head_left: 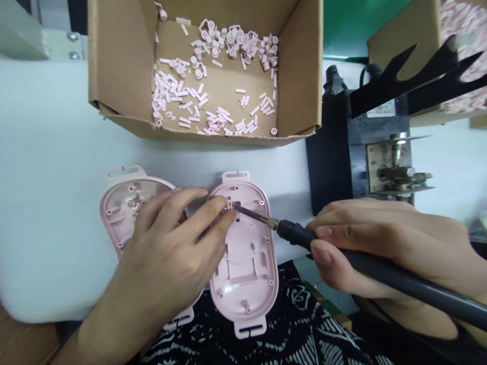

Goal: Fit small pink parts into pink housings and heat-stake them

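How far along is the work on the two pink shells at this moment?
Done: nothing clearly finished, as far as I can tell. In hand: the right hand holds a dark soldering iron, tip on the right pink oval plastic shell, while the left hand steadies a small part there. Left: the left pink shell lies partly covered; loose pink parts remain in the cardboard box.

A pink oval plastic shell (245, 258) lies with its hollow inner side up at the front edge of the white worktop (49, 203), its lower end reaching over the edge. It has a slotted tab at each end and small posts inside. The metal tip of a dark soldering iron (342, 258) touches a small pink part (229, 204) near the upper end of the shell.
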Action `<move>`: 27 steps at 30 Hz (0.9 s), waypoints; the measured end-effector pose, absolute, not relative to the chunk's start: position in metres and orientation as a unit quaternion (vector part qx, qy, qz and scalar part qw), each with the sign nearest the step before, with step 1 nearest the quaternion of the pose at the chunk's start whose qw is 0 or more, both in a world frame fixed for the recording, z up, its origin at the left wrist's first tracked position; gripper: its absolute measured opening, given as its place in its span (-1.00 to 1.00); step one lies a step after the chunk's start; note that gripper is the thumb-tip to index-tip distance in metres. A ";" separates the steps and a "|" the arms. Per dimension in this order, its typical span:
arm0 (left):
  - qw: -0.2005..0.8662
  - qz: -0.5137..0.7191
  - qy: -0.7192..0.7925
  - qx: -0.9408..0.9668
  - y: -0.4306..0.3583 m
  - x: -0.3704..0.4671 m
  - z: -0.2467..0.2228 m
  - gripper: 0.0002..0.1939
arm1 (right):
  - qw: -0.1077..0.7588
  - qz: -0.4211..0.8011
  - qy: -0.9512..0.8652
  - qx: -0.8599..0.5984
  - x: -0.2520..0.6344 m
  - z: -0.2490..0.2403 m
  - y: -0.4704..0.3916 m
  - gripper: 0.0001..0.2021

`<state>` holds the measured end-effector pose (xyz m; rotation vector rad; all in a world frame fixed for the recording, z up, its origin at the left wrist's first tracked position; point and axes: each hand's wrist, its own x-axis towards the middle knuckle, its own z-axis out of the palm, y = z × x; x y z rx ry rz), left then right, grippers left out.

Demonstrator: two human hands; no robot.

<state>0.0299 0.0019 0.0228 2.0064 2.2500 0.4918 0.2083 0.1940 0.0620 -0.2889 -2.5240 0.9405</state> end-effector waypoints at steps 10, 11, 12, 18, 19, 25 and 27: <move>0.041 0.152 0.736 0.658 0.002 0.030 0.023 -0.73 | 0.220 0.333 -0.911 -0.099 0.208 0.060 0.195 -0.93; 0.049 0.153 0.739 0.655 0.002 0.030 0.023 -0.73 | 0.229 0.334 -0.910 -0.095 0.207 0.059 0.195 -0.94; 0.054 0.154 0.740 0.652 0.003 0.030 0.024 -0.73 | 0.237 0.334 -0.908 -0.092 0.207 0.059 0.194 -0.94; 0.049 0.148 0.736 0.658 0.003 0.030 0.025 -0.73 | 0.229 0.332 -0.910 -0.095 0.206 0.060 0.193 -0.93; 0.045 0.148 0.734 0.661 0.003 0.030 0.025 -0.73 | 0.230 0.331 -0.910 -0.094 0.206 0.061 0.193 -0.93; 0.040 0.146 0.735 0.661 0.003 0.029 0.024 -0.73 | 0.217 0.326 -0.914 -0.104 0.205 0.061 0.193 -0.91; 0.032 0.147 0.729 0.668 0.003 0.029 0.023 -0.73 | 0.222 0.330 -0.912 -0.104 0.205 0.062 0.193 -0.92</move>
